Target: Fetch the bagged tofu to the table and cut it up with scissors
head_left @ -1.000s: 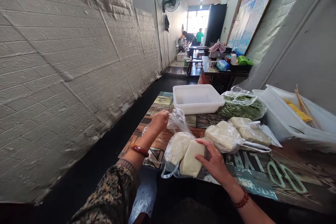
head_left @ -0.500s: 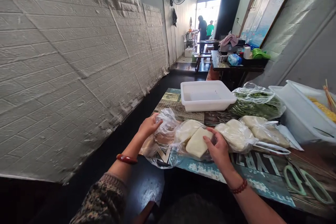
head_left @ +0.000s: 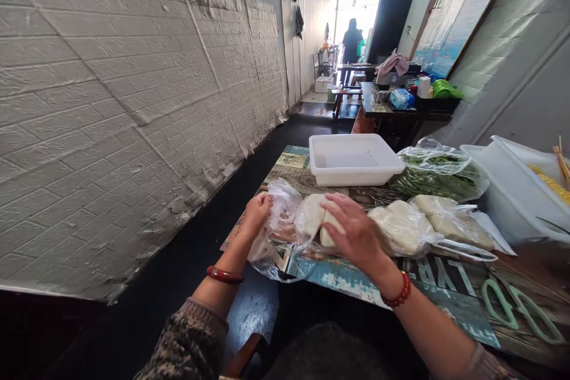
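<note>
Right now your left hand (head_left: 258, 212) is at the near edge of the worktop (head_left: 356, 280). Its grip is pinching the loose open end of a clear plastic bag (head_left: 278, 231), with the fingers curled around the crinkly film. Your right hand (head_left: 351, 231) lies flat on top of the same bag. Its fingers are spread out, and they press down on the pale white blocks (head_left: 312, 217) inside. One block peeks out to the left of your fingers, and another shows just under them. The bag sits on the worktop right in front of you, between your two hands.

You wear a dark red bangle (head_left: 224, 275) on your left wrist and a red bead bracelet (head_left: 399, 293) on your right wrist.

Just beside your right hand, on its right, lie two more bags of pale blocks (head_left: 403, 227), touching each other. Behind them sits a bag of green vegetables (head_left: 439, 173). A white tray (head_left: 354, 158) stands further back on the worktop. A big white tub (head_left: 516, 190) stands at the far right, with yellow things and thin sticks in it. Green-handled scissors (head_left: 519, 304) lie near the right edge. Far down the room, a person (head_left: 351, 41) stands by the bright doorway.
</note>
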A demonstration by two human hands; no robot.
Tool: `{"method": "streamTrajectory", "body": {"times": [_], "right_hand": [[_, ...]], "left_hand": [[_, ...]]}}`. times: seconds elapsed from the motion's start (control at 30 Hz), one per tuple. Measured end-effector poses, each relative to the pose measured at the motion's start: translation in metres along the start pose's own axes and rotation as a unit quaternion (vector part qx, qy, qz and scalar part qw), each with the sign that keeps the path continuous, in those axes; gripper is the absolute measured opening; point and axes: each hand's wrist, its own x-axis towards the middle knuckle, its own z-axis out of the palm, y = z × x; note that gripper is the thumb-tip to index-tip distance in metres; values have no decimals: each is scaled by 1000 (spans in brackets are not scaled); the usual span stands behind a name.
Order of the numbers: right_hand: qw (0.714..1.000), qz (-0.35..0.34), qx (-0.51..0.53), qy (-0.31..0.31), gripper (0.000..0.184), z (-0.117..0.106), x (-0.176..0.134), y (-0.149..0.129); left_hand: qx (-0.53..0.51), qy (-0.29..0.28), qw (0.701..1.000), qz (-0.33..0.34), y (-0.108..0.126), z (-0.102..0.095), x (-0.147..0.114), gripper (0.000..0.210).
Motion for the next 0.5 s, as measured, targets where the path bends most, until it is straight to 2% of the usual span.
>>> {"method": "streamTrajectory", "body": {"times": [0.13, 0.2, 0.27, 0.37, 0.43, 0.5], "right_hand": [[985, -81, -42, -150, 56, 27, -3, -31], [973, -105, -72, -190, 49, 41, -9, -31], [965, -126, -99, -206, 34, 49, -16, -22], [962, -120, -142, -199, 28, 45, -23, 1], [962, -102, -162, -197, 26, 35, -25, 13], [961, -93, -164, -203, 24, 23, -24, 17]], "left_hand": [[89, 44, 993, 59, 23, -19, 11, 21], [180, 74, 977, 82, 34, -27, 14, 21], [268, 102, 954, 90, 40, -33, 16, 24], [341, 100, 929, 101, 43, -40, 12, 25], [363, 79, 918, 138, 46, -41, 3, 24], [359, 80, 908, 203, 55, -39, -13, 34]]}}
